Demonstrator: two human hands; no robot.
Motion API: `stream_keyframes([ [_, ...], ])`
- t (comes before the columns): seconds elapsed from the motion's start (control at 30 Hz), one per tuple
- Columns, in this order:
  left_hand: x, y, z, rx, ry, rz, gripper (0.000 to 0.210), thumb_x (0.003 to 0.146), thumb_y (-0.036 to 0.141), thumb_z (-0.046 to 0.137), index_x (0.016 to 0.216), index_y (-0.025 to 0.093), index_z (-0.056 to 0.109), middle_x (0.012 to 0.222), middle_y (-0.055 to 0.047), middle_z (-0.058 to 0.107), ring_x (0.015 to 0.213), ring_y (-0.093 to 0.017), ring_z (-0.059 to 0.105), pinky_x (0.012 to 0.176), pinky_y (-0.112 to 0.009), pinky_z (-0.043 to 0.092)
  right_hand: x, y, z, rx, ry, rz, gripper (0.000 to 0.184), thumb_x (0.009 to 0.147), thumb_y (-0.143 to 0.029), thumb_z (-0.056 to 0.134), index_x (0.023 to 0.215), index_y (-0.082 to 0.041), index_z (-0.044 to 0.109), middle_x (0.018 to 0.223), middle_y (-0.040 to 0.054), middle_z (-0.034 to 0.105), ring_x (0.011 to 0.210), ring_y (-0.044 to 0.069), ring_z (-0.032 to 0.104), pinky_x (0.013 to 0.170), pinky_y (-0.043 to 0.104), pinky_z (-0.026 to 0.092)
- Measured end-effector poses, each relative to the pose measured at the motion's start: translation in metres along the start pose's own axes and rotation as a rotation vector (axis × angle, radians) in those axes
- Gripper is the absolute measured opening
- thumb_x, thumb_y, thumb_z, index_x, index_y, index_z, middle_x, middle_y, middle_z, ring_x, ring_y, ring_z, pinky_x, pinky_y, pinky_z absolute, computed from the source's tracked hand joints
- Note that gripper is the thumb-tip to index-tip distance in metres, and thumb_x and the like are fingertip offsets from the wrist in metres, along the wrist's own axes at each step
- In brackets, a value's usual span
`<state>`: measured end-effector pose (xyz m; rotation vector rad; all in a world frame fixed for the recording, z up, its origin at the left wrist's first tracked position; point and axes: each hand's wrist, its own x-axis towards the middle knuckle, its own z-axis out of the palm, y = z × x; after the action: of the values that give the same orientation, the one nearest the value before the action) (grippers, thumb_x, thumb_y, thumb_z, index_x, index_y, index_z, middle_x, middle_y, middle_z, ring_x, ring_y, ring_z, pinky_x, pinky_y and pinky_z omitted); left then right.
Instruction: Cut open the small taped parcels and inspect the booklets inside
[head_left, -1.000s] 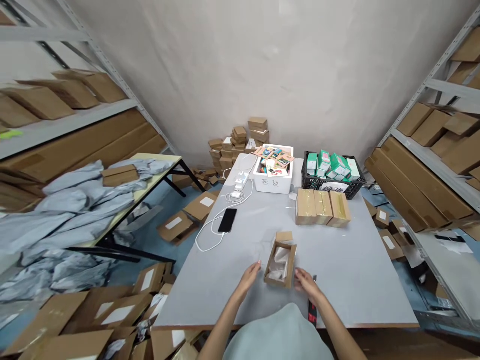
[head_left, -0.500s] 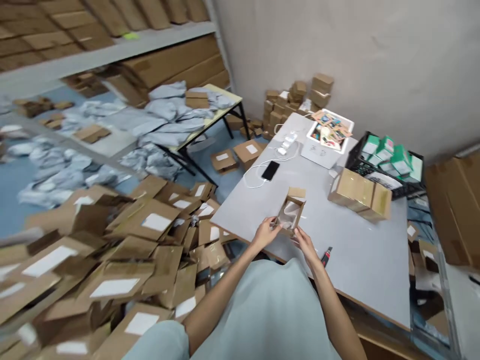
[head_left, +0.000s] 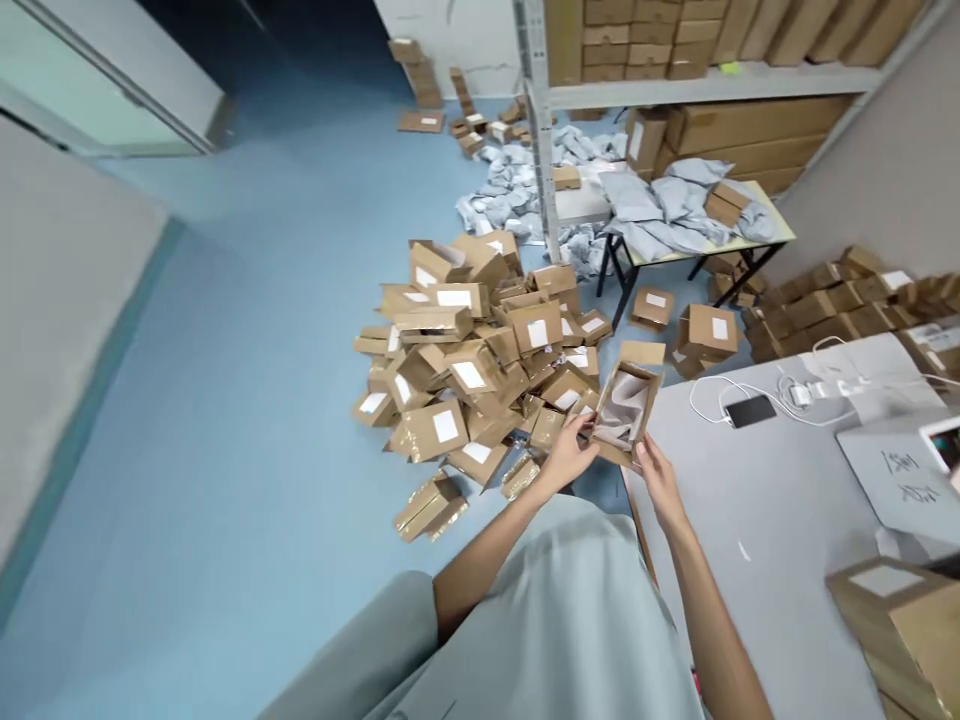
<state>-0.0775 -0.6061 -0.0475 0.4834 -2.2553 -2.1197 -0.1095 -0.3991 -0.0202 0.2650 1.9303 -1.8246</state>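
Between my two hands is a small open cardboard box (head_left: 646,440), its end flap raised and crumpled pale packing paper (head_left: 624,405) inside. My left hand (head_left: 568,458) grips the box's left side, fingers curled at the edge. On its right lower side, my right hand (head_left: 660,482) has its fingers closed against the cardboard. The box is held up at the left edge of the grey table (head_left: 757,480). Behind and left of it lies a big heap of opened cardboard boxes (head_left: 469,375) on the floor.
A black phone (head_left: 751,411) with white cables lies on the table, near a white box (head_left: 896,485) and a taped carton (head_left: 900,630). Grey mailing bags (head_left: 679,205) cover a small yellow table. A metal shelf post (head_left: 541,140) stands beyond the heap. Blue floor (head_left: 247,400) stretches left.
My view has swung left toward the heap and the floor. Both hands have carried the open box from above the table to its left edge, still holding it.
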Motion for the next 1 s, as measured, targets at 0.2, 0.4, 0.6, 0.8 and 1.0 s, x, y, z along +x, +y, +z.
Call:
stream_keyframes([
  [0.2,0.036,0.027,-0.107,0.006,0.282,0.097,0.054,0.088,0.015,0.074,0.141,0.018,0.071,0.141,-0.015,0.071,0.132,-0.029,0.071,0.119,-0.048,0.056,0.076,-0.056,0.114,-0.093,-0.227,-0.119,0.113,0.077,-0.095,0.073,0.162,-0.022,0.061,0.169,0.0151,0.057,0.152,0.039,0.06,0.115,0.053,0.061],
  [0.4,0.08,0.076,-0.225,-0.064,0.766,0.171,0.057,0.096,0.03,0.08,0.15,0.023,0.064,0.164,-0.016,0.061,0.156,-0.031,0.056,0.131,-0.051,0.045,0.12,-0.126,0.241,-0.003,-0.543,-0.221,0.097,0.091,-0.09,0.064,0.168,-0.032,0.054,0.182,0.0051,0.04,0.164,0.032,0.046,0.121,0.046,0.057],
  [0.6,0.076,0.055,-0.254,-0.113,1.013,0.176,0.047,0.102,0.028,0.067,0.148,0.019,0.064,0.161,-0.015,0.063,0.151,-0.026,0.06,0.132,-0.045,0.044,0.115,-0.106,0.258,-0.146,-0.669,-0.257,0.083,0.093,-0.088,0.063,0.146,-0.025,0.074,0.16,0.0114,0.066,0.148,0.033,0.062,0.118,0.05,0.058],
  [0.8,0.06,-0.013,-0.155,-0.115,0.603,-0.037,0.039,0.095,0.033,0.073,0.132,0.019,0.073,0.145,-0.017,0.074,0.14,-0.032,0.068,0.128,-0.055,0.047,0.086,-0.029,0.156,-0.186,-0.471,-0.038,0.09,0.072,-0.098,0.074,0.116,-0.02,0.084,0.123,0.0149,0.083,0.123,0.039,0.076,0.11,0.059,0.06],
  [1.0,0.049,-0.039,-0.034,-0.042,-0.023,-0.085,0.043,0.094,0.047,0.066,0.128,0.021,0.072,0.139,-0.018,0.076,0.133,-0.034,0.072,0.121,-0.053,0.054,0.03,0.017,0.052,0.022,-0.041,0.133,0.098,0.055,-0.1,0.084,0.113,-0.021,0.083,0.122,0.0196,0.084,0.117,0.043,0.079,0.11,0.065,0.058],
])
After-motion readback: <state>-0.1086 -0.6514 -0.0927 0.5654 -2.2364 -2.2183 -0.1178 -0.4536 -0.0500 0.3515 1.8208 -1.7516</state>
